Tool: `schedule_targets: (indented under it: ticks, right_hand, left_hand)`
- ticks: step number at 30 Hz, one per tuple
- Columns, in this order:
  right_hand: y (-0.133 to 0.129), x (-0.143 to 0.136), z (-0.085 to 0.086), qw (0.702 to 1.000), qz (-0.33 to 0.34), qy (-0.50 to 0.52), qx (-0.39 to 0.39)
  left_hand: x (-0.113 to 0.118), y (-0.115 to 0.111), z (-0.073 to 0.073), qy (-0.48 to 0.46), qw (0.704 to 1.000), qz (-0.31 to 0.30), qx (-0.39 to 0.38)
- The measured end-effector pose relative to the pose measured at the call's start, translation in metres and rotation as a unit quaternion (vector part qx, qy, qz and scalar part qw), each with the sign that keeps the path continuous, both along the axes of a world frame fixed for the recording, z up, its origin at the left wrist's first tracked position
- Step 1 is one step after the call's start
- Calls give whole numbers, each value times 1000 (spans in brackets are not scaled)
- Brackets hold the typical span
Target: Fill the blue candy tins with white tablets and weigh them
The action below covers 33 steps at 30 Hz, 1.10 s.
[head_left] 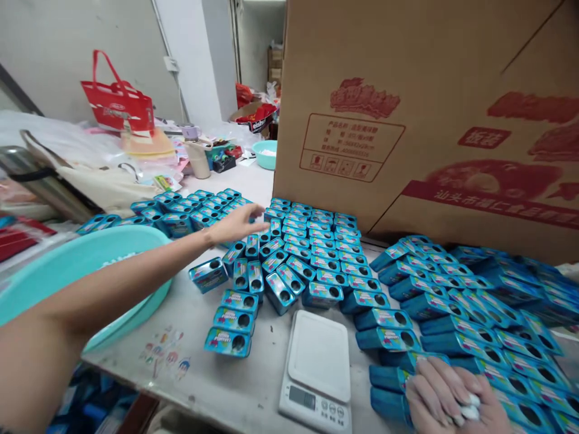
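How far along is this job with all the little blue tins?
Looks done: many blue tins are lined up in rows before the carton.
In hand: the right hand holds white pieces; the open left hand hovers over tins.
Probably left: some angled tins are out of line, and the turquoise basin holds white bits. I cannot tell which tins are filled.

Lg carton, beyond + R of L fingers: "汕头市福仁食品", "板装", "产品名称", handling icons. Blk label far beyond fingers: "eishu". Blue tins nr fingers: print illegible.
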State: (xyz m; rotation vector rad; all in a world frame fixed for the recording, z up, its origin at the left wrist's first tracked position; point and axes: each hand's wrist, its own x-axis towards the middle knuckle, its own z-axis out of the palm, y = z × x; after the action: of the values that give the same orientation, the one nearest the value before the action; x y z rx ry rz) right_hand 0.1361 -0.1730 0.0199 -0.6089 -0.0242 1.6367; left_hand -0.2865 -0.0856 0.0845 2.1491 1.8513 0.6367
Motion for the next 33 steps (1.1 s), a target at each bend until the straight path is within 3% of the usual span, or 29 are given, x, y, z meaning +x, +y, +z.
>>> schedule_targets:
  ticks: [3,6,9,11,14,18,23,27,30,33]
  right_hand:
    - [-7,-24,12,1000,16,21,-1]
    - [-14,-40,14,999,32,40,14]
    - [-21,-50,15,997,53,54,25]
    - [-26,-52,17,996,57,58,34]
    - [-33,-48,20,996,47,58,44]
    - [-39,-34,16,995,38,64,59]
    - [-39,-27,9,993,29,71,88]
    - [-34,-25,6,992,35,62,105]
    - [-29,-24,4,993,27,60,100]
    - [-25,-24,1,994,26,52,91]
  left_hand:
    - [22,-110,-17,8,999,-48,0]
    - [45,-196,-64,113,992,-35,33]
    - [60,-237,-112,198,978,-13,69]
    - [62,-248,-132,206,974,-6,98]
    - [60,-256,-141,149,977,-16,153]
    - [73,-252,-119,39,981,-77,175]
    - [132,-201,-76,-61,980,-135,135]
    - [176,-143,-75,-82,983,-155,59]
    - [188,-120,-77,-86,981,-172,29]
    - [180,-126,-62,-126,983,-98,94]
